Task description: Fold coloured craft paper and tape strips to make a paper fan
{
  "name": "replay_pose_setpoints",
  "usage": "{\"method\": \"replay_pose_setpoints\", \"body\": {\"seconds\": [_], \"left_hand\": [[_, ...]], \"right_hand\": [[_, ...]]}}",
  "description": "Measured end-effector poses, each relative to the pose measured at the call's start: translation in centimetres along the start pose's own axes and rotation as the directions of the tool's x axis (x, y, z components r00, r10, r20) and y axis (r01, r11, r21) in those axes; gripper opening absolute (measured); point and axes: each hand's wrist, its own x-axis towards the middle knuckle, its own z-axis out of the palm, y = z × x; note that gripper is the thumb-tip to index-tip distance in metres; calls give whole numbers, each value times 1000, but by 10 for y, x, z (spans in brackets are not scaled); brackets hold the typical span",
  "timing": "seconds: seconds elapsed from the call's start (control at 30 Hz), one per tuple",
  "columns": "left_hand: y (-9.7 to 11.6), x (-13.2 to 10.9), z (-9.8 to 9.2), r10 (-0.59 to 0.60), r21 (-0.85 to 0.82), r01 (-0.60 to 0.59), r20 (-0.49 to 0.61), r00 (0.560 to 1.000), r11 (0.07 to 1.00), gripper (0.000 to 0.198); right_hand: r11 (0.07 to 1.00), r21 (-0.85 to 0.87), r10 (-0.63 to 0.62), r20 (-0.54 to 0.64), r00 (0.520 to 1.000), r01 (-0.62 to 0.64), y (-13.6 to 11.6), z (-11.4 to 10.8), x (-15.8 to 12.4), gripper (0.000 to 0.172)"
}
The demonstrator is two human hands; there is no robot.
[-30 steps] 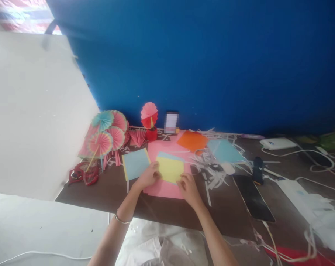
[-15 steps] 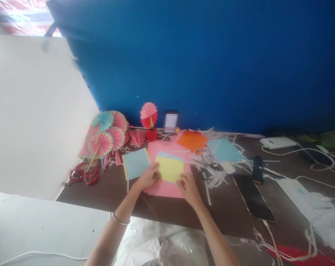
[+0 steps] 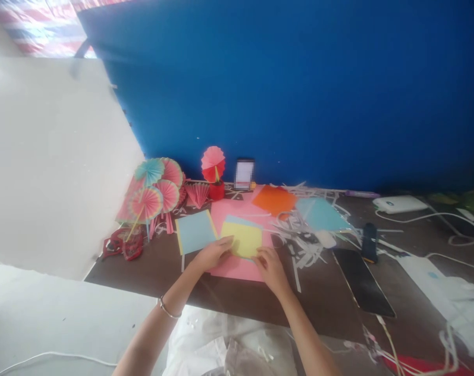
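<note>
A yellow paper square [image 3: 244,238] lies on a pink sheet [image 3: 237,215] in the middle of the dark table [image 3: 323,297]. My left hand [image 3: 212,254] pinches its near left edge, fingers closed on the paper. My right hand [image 3: 271,267] rests at its near right corner, fingers curled on the edge. A light blue strip shows under the yellow square's far edge. A blue sheet [image 3: 195,231] lies just left of my left hand.
Pleated paper fans [image 3: 154,190] stand at the left by red scissors [image 3: 121,244]. An orange sheet [image 3: 274,199], another blue sheet [image 3: 321,214] and white paper strips [image 3: 299,245] lie to the right. A black phone [image 3: 362,282], a power bank [image 3: 397,203] and cables fill the right side.
My left hand's fingers have slid further right along the yellow paper's near edge. The view has shifted slightly; the right hand has barely moved.
</note>
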Motion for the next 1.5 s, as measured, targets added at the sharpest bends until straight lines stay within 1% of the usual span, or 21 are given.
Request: {"method": "replay_pose_setpoints", "body": {"seconds": [0.1, 0.13, 0.2, 0.27, 0.3, 0.37, 0.43, 0.5, 0.57, 0.67, 0.73, 0.77, 0.83, 0.93, 1.0, 1.07, 1.13, 1.2, 1.27, 1.43, 1.5], "left_hand": [[-1, -6, 0, -43, 159, 39, 23, 999, 987, 48], [-3, -8, -1, -69, 210, 64, 13, 998, 975, 51], [-9, -11, -6, -109, 294, 122, -60, 992, 948, 50], [-15, -14, -18, -124, 326, 188, -207, 970, 927, 40], [-17, -15, -25, -125, 334, 225, -297, 947, 915, 33], [-20, -18, -43, -101, 364, 300, -476, 874, 882, 22], [-21, -22, -62, -47, 378, 355, -626, 778, 855, 17], [-21, -28, -78, 10, 369, 395, -741, 671, 841, 16], [-24, -34, -89, 41, 363, 430, -800, 598, 826, 15], [-31, -45, -94, 70, 380, 451, -821, 567, 808, 16], [-36, -53, -92, 80, 390, 432, -811, 580, 813, 19], [-38, -56, -90, 80, 392, 414, -799, 597, 821, 21], [-41, -63, -84, 68, 392, 376, -762, 644, 839, 24], [-42, -69, -74, -17, 372, 366, -681, 732, 853, 30], [-41, -69, -66, -95, 373, 374, -588, 803, 850, 33], [-39, -67, -58, -162, 391, 351, -441, 883, 851, 39], [-38, -65, -51, -208, 397, 321, -302, 930, 860, 49], [-37, -63, -43, -237, 383, 308, -222, 946, 871, 51], [-38, -61, -38, -245, 370, 301, -190, 951, 879, 46], [-36, -57, -36, -206, 372, 254, -164, 965, 893, 32], [-31, -54, -38, -202, 357, 261, -194, 960, 897, 30]], "right_hand": [[1000, 14, 26, -77, 997, -25, -1, -3, -2, 14], [999, 17, 39, -105, 994, -37, -3, -4, -2, 16], [999, 16, 54, -144, 988, -52, -5, -6, -3, 27], [999, -17, 25, -124, 992, -27, -8, -7, -4, 37], [999, -53, -6, -93, 996, 1, -9, -8, -3, 40], [987, -141, -76, -11, 997, 73, -12, -8, -3, 40], [969, -210, -121, 50, 991, 129, -13, -7, -2, 35], [962, -229, -133, 69, 989, 146, -14, -7, -2, 30], [966, -217, -129, 63, 990, 140, -13, -6, -1, 26], [974, -186, -121, 43, 992, 127, -10, -5, -2, 21], [978, -171, -113, 36, 993, 118, -9, -4, -3, 20], [979, -167, -110, 36, 993, 114, -8, -3, -3, 20], [981, -159, -105, 40, 994, 110, -7, -2, -4, 19], [985, -133, -102, 55, 993, 109, -7, -2, -4, 18], [988, -116, -100, 60, 993, 106, -8, -3, -3, 17], [988, -108, -101, 57, 993, 106, -8, -3, -3, 17], [988, -108, -102, 49, 994, 107, -8, -3, -3, 16], [988, -108, -102, 47, 994, 107, -7, -3, -4, 16], [988, -112, -103, 49, 993, 108, -6, -2, -4, 16], [986, -118, -111, 65, 992, 118, -6, -2, -4, 17], [986, -119, -109, 73, 991, 118, -6, -2, -5, 19]]}}
